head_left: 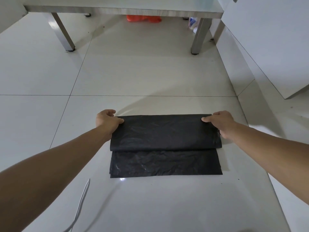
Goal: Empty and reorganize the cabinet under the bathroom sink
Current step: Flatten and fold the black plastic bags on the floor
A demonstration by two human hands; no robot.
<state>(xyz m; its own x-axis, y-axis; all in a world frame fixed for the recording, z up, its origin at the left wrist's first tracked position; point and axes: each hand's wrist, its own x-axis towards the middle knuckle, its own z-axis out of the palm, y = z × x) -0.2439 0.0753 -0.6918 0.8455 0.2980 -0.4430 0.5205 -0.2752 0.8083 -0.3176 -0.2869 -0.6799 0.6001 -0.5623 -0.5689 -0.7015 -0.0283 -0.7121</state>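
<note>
Black bag: I see a black plastic bag (165, 144) lying flat on the white tile floor (133, 77). It is folded, with the top layer lying over the bottom one.
Left hand: my left hand (107, 121) pinches the far left corner of the top fold, thumb on top.
Right hand: my right hand (219, 122) pinches the far right corner the same way.
Edges: the far edge of the bag is straight between my two hands. The near edge lies flat near me.
Open room: there is lots of bare floor past the bag, up to the metal legs (66, 36) of a low stand.
Under the stand: an orange bag (143, 18) and a white bottle (193, 25) with blue and red marks. I cannot read the writing.
Right side: a white cabinet wall (270, 47) stands close by.
Near me: a white cord (82, 205) lies on the floor.
</note>
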